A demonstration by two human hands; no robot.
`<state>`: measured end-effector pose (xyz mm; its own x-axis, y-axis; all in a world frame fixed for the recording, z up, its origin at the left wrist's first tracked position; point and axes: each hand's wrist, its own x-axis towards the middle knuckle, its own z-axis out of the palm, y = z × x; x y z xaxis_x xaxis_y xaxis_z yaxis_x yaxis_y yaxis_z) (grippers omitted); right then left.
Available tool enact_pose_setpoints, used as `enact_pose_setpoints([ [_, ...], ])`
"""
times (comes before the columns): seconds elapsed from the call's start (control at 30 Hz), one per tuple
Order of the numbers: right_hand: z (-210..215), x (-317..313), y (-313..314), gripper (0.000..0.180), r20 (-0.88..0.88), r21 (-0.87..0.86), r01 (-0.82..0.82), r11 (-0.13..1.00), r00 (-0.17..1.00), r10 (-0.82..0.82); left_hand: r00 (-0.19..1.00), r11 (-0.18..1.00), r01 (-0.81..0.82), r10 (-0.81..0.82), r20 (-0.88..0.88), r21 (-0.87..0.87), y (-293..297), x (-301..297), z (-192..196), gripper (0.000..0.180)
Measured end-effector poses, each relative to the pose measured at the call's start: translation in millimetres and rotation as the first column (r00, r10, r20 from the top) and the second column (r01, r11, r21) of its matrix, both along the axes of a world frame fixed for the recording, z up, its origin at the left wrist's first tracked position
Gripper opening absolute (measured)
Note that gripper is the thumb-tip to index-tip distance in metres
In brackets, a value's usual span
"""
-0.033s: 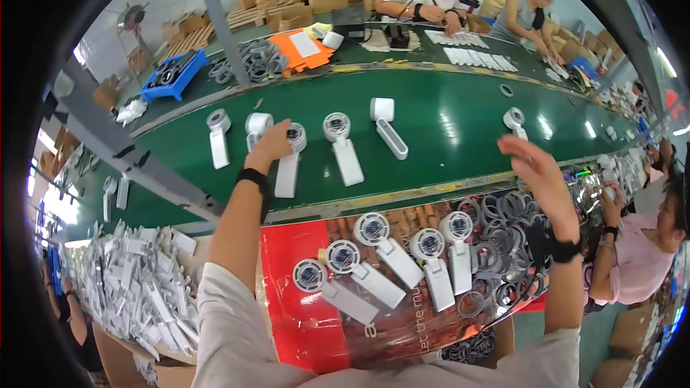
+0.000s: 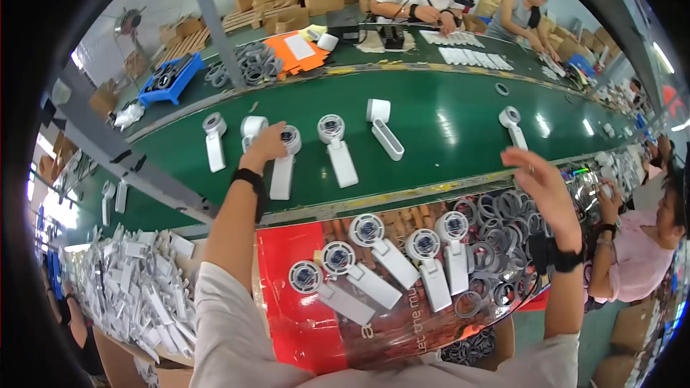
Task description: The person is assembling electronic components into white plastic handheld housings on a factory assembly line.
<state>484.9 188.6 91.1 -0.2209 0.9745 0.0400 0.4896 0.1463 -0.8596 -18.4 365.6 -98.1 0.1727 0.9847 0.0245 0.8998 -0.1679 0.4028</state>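
Handheld fan (image 2: 281,178) in white lies on the green conveyor belt (image 2: 431,126), its round head at the fingers of the left grip (image 2: 267,146); whether they clasp or merely touch it, I cannot tell. The right grip (image 2: 540,188) is released and empty near the grey rings (image 2: 496,238). This looks like placing or picking up; the next move probably calls for a clean release or firmer pinch.
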Motion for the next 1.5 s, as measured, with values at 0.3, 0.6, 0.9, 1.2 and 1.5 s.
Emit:
enact_pose_setpoints([
  [0.3,-16,77,-51,0.038,0.134,0.096,0.146,0.985,0.978,-0.158,0.936,0.976,-0.108,0.035,0.350,0.191,-89,63,123,0.053],
  [0.6,-127,38,19,0.039,0.693,0.232,-0.334,0.913,0.716,0.086,0.752,0.847,-0.222,-0.168,0.638,0.484,-287,61,209,0.095],
  [0.9,-42,-15,-45,0.049,0.356,-0.020,-0.219,0.975,0.910,0.212,-0.015,0.973,0.217,-0.078,0.997,0.079,-365,109,129,0.076],
  [1.2,-23,-112,-168,0.072,-0.557,-0.091,-0.560,0.824,0.714,0.424,0.348,0.716,0.583,-0.647,0.678,0.385,-376,176,130,0.046],
  [1.5,-43,-158,-206,0.072,-0.836,0.174,-0.326,0.929,0.449,0.314,0.275,0.987,-0.160,0.034,0.961,0.011,-394,170,112,0.084],
])
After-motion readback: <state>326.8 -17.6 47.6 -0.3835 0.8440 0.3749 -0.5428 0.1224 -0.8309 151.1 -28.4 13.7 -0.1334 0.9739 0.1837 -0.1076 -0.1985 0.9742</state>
